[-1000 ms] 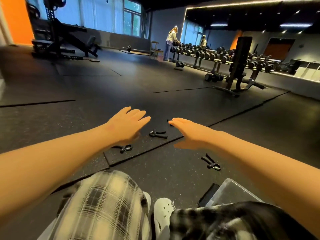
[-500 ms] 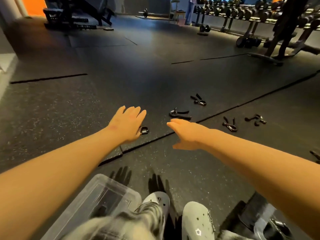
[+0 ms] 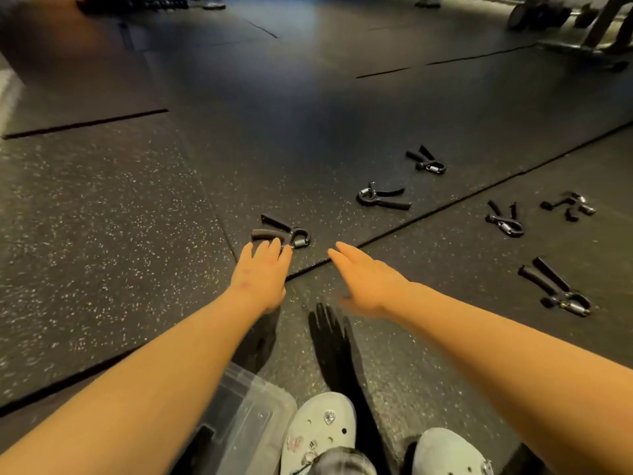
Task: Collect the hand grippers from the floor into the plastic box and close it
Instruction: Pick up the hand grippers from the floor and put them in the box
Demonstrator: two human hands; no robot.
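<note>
A clear plastic box (image 3: pixel 255 409) sits on the dark speckled floor (image 3: pixel 102 217), partly hidden under the left forearm. Beyond the box, the left hand (image 3: pixel 262 277) reaches out with straight fingers, holding nothing; its fingertips are at the nearest hand gripper (image 3: pixel 286 231), though contact cannot be told. That gripper is black, with two padded handles and a metal spring coil. To the box's right, the right hand (image 3: pixel 368 279) hovers flat and empty. Farther right of the box lie five more black hand grippers (image 3: pixel 382 197), spread apart.
</note>
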